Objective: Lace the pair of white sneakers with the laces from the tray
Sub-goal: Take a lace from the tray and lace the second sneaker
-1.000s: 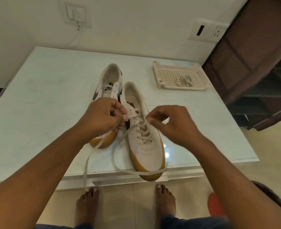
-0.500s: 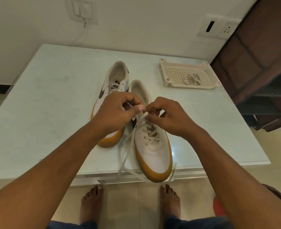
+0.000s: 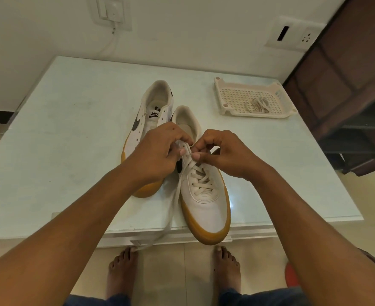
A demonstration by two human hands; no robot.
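Note:
Two white sneakers with tan soles lie on the pale table (image 3: 60, 140). The right sneaker (image 3: 206, 208) has a white lace (image 3: 201, 180) crossed through its lower eyelets. My left hand (image 3: 155, 155) and my right hand (image 3: 224, 153) meet over its upper eyelets, each pinching the lace. A loose lace end (image 3: 171, 215) trails down past the table's front edge. The left sneaker (image 3: 147, 120) lies behind with no lace, partly hidden by my left hand. A second lace (image 3: 257, 104) is bundled in the white perforated tray (image 3: 228, 96) at the back right.
A dark wooden cabinet (image 3: 347, 85) stands to the right of the table. The wall behind carries a switch plate (image 3: 110, 12) and a socket (image 3: 294, 34). My bare feet (image 3: 120, 274) are on the tiled floor below the table edge, beside a red object (image 3: 291, 276).
My hands moved closer together and up the sneaker, from apart to nearly touching. The lace loops that hung wide over the table edge have been drawn in to one trailing strand.

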